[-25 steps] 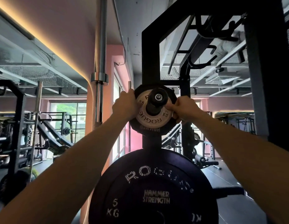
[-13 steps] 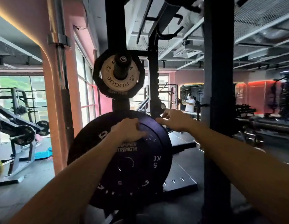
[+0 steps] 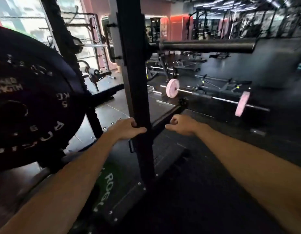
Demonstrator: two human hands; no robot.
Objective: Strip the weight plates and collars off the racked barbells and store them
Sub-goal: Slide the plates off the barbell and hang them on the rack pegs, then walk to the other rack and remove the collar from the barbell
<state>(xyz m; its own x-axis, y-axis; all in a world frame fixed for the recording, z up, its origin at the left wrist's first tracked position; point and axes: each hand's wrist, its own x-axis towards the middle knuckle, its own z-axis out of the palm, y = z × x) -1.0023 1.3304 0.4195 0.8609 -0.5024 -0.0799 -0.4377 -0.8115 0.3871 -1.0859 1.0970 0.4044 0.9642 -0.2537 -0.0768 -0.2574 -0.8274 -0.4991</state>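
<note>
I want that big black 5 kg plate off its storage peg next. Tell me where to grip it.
Probably grip the black plate by its rim on opposite edges, one hand each side, from the front. It hangs upright, face toward you, and is wide. Both the left hand and the right hand hold nothing.

A black weight plate (image 3: pixel 33 98) carrying white lettering hangs at left beside a black rack upright (image 3: pixel 138 92), with a bare black barbell sleeve (image 3: pixel 207 46) at upper right. On the dark grey floor (image 3: pixel 213 191) lies a silver barbell (image 3: pixel 218 98) with two pale pink plates (image 3: pixel 173 90). A green plate (image 3: pixel 104 191) with white letters sits below; the far wall (image 3: pixel 176 26) glows red.
</note>
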